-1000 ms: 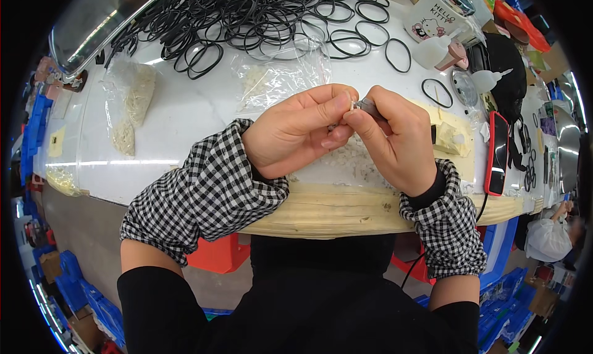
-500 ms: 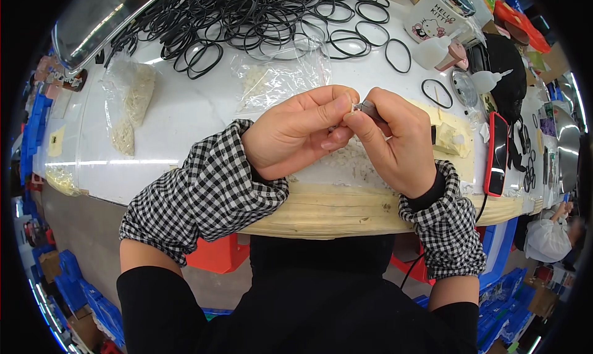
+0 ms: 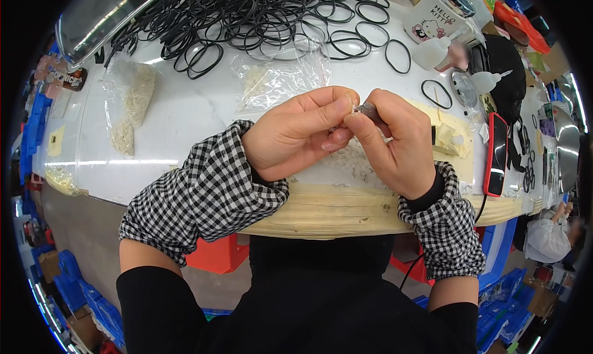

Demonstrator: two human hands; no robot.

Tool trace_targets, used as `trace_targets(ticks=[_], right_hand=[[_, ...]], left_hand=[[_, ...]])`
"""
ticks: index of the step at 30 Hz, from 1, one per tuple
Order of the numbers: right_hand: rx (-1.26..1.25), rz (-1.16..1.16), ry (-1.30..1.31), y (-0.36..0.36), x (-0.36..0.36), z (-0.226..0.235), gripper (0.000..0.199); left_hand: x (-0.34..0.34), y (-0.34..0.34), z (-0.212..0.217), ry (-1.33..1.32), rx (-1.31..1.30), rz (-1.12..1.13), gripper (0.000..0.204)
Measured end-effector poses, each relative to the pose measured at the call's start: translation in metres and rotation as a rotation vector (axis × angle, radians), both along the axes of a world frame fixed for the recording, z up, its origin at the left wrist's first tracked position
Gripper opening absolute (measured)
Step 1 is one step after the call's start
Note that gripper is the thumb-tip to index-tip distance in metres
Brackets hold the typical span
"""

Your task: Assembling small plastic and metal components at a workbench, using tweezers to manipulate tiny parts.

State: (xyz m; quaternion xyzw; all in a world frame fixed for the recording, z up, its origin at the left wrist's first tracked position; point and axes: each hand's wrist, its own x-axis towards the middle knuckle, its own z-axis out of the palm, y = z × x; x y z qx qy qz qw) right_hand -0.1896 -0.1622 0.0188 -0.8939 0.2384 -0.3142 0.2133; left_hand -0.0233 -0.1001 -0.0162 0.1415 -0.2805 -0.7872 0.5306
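While pinched together above table edge, left hand [image 3: 296, 138] and right hand [image 3: 395, 141] fingertips closed on small grey metal piece [image 3: 369, 111], possibly with tiny white bit at left thumb tip. Beneath: white tabletop [image 3: 185, 125], taped wooden front edge. Pile of black rubber rings [image 3: 247, 14] beyond, clear plastic bag [image 3: 278, 76] just behind knuckles. Grey piece between both thumbs, off surface.

Bright, even light from above; a glare streak lies on the glossy white worktable [image 3: 185, 116]. Strong fisheye bending near the dark rim, where details become blurred.
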Motion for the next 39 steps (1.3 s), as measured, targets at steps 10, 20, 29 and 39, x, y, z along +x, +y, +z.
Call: trace_targets(ticks=[10,20,29,39], right_hand=[[-0.006,0.011,-0.008,0.0,0.001,-0.002,0.026],[0.06,0.054,-0.027,0.001,0.001,0.002,0.027],[0.085,0.055,0.021,0.0,-0.001,0.004,0.027],[0.019,0.105,0.071,0.001,0.005,-0.014,0.016]], left_hand=[[0.0,0.001,0.0,0.004,0.011,0.003,0.019],[0.0,0.002,0.002,-0.02,-0.003,0.003,0.019],[0.0,0.003,0.004,-0.041,0.033,0.016,0.019],[0.032,-0.018,-0.003,-0.089,0.231,0.54,0.02]])
